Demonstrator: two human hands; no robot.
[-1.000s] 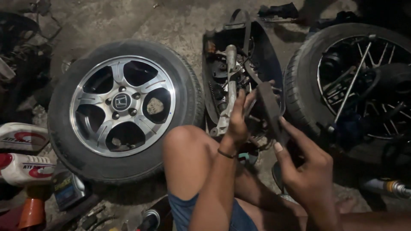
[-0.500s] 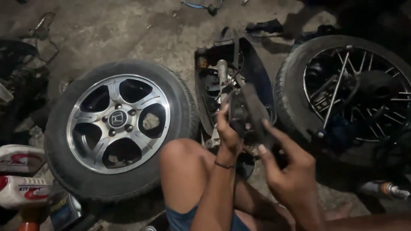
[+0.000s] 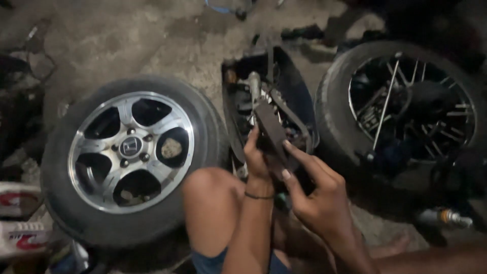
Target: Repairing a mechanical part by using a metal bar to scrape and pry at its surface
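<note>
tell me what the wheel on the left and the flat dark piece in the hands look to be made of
Car wheel: the rim looks like cast metal alloy, silvery with a dull sheen on the spokes; the tyre around it looks like matte black rubber.
Flat dark piece, held by the left hand and right hand: matte dark grey, maybe plastic or rubber; too dim to tell.

Dusty concrete floor point(image 3: 152, 45), car wheel point(image 3: 129, 157) lying flat, spoked wheel point(image 3: 406, 109) opposite, black open housing point(image 3: 269, 101) between them, white bottles point(image 3: 20, 218) at the edge
</note>
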